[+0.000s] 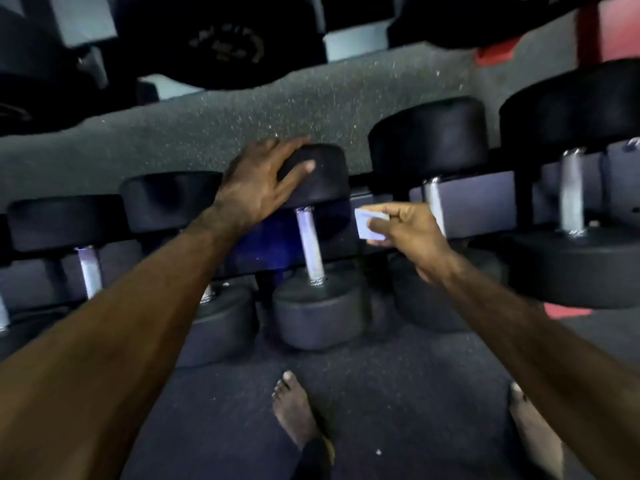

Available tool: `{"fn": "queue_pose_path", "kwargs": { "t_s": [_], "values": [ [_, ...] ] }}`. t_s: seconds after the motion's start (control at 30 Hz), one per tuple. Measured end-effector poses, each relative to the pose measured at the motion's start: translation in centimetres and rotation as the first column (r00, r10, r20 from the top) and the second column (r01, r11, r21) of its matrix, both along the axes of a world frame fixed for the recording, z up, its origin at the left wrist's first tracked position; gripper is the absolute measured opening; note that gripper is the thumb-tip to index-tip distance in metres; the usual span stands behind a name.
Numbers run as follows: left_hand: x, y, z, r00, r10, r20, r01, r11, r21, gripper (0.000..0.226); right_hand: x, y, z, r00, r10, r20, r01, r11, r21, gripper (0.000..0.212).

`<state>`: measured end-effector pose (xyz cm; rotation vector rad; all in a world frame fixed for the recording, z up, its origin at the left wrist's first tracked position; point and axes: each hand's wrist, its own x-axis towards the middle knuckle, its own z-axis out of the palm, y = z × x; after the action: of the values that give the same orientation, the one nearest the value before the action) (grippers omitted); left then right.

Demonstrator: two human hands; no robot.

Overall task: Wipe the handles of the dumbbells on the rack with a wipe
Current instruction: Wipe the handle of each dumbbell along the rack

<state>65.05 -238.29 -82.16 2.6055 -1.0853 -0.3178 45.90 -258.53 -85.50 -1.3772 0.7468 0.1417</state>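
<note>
A row of black dumbbells with silver handles lies across a low rack (485,199). My left hand (258,183) grips the far head of the middle dumbbell (325,174), whose bare handle (310,242) runs toward me. To the right of that handle, my right hand (407,233) pinches a small folded pale wipe (369,225). The wipe hangs a short way from the handle and does not touch it. More dumbbell handles show at the left (90,270) and at the right (571,192).
Dark speckled rubber floor (398,393) lies in front of the rack, with my bare feet (294,414) on it. Large black weight plates (221,43) stand behind the rack at the top. A red frame part (495,53) is at the top right.
</note>
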Motion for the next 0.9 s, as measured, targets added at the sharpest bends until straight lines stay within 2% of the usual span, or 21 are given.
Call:
{"fn": "queue_pose_path", "kwargs": {
  "t_s": [0.13,0.23,0.33,0.53,0.6,0.73,0.83,0.9],
  "values": [
    [0.7,0.4,-1.4,0.999,0.012,0.039,-0.007,0.993,-0.12,0.061,2.2,3.9,-3.1,0.994,-0.079,-0.071,0.072,0.993,-0.09,0.029],
    [0.6,0.3,-2.9,0.996,0.029,0.089,-0.012,0.983,-0.185,0.058,3.6,6.2,-4.9,0.99,-0.095,-0.107,0.089,0.994,-0.064,0.019],
    [0.6,0.1,-3.5,0.993,0.063,0.097,-0.037,0.967,-0.252,0.057,4.2,8.4,-5.5,0.993,-0.026,-0.117,0.032,0.998,0.05,0.019],
    [0.5,0.2,-4.6,0.988,0.101,0.115,-0.054,0.934,-0.353,0.06,2.5,8.7,-5.9,0.946,0.231,-0.228,-0.212,0.971,0.107,0.043],
    [0.6,0.3,-4.9,0.987,0.118,0.109,-0.066,0.915,-0.398,0.061,3.1,8.1,-5.9,0.947,0.24,-0.213,-0.216,0.967,0.132,0.047],
    [1.0,0.1,-5.8,0.989,0.099,0.107,-0.042,0.895,-0.444,0.05,4.5,7.3,-6.3,0.989,0.075,-0.131,-0.047,0.977,0.206,0.039],
    [1.4,0.4,-6.2,0.988,0.091,0.122,-0.021,0.874,-0.486,0.045,3.2,7.8,-7.4,0.977,0.184,-0.111,-0.162,0.969,0.185,0.035],
    [1.5,0.4,-6.1,0.989,0.09,0.114,-0.017,0.851,-0.526,0.042,2.1,7.8,-8.1,0.958,0.257,-0.126,-0.229,0.952,0.202,0.042]
  ]
}}
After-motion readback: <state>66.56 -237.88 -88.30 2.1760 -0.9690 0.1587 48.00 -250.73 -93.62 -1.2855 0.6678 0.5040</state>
